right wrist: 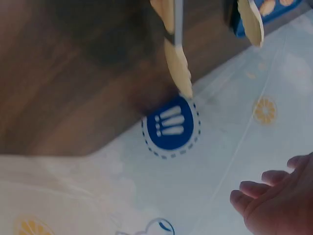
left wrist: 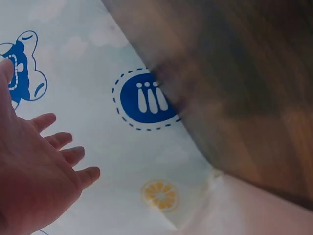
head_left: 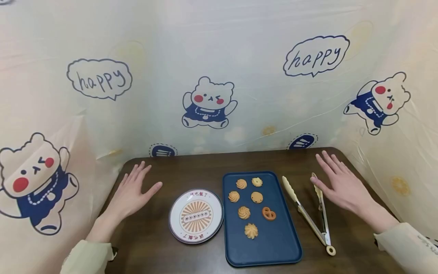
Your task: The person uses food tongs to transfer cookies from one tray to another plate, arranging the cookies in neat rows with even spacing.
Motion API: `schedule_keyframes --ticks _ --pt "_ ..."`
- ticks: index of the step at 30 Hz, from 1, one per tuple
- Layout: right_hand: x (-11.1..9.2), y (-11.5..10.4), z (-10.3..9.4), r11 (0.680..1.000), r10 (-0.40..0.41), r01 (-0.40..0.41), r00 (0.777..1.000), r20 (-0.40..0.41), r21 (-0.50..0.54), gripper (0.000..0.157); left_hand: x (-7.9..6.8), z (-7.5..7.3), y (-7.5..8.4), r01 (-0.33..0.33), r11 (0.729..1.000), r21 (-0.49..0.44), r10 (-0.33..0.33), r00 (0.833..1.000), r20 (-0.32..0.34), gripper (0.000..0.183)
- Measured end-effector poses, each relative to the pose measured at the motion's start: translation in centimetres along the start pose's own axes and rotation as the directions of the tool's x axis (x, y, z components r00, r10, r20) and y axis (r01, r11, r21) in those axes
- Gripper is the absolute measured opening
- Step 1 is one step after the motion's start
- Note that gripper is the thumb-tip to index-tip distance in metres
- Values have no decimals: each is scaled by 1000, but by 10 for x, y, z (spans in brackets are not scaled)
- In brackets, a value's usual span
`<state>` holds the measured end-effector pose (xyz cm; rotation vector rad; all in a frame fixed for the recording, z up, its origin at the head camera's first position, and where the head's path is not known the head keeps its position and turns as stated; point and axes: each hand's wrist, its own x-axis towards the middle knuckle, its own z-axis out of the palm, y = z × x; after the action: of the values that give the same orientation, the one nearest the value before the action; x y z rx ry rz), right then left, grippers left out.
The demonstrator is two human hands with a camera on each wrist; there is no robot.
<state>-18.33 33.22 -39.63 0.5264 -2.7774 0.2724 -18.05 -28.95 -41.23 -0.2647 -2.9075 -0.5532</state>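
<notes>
With left hand (head_left: pixel 131 196) and right hand (head_left: pixel 345 186) both spread over the counter (head_left: pixel 143 243), straight-fingered and gripping nothing. Just right of the tray (head_left: pixel 267 247), find the tongs (head_left: pixel 311 224), splayed, with the ring end nearest. To lift well, probably best to wrap the right hand round both metal legs midway (squeezing lightly, for fear of crumbling later). Reach first for the nearest biscuit (head_left: pixel 251 231), then past the pretzel (head_left: pixel 268 217) to the rest, with the plate (head_left: pixel 196 228) just beside on the left. At the back, see the printed curtain (head_left: pixel 157 57).

Head view high, forward and down — wrist views nearer, same table edge (head_left: pixel 191 158).
</notes>
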Motion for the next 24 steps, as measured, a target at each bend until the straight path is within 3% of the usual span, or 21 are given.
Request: schedule_keyframes --ticks 7,18,24 --pt "-18 -11 17 987 153 -153 988 7 56 100 -1 22 -5 79 995 -67 -74 995 68 94" --pt "-42 -22 57 942 307 -308 951 31 129 114 -11 52 -3 169 974 -149 -146 977 153 65" --pt "-50 -27 72 896 400 -410 912 91 169 122 -14 64 2 188 972 -141 -162 971 177 48"
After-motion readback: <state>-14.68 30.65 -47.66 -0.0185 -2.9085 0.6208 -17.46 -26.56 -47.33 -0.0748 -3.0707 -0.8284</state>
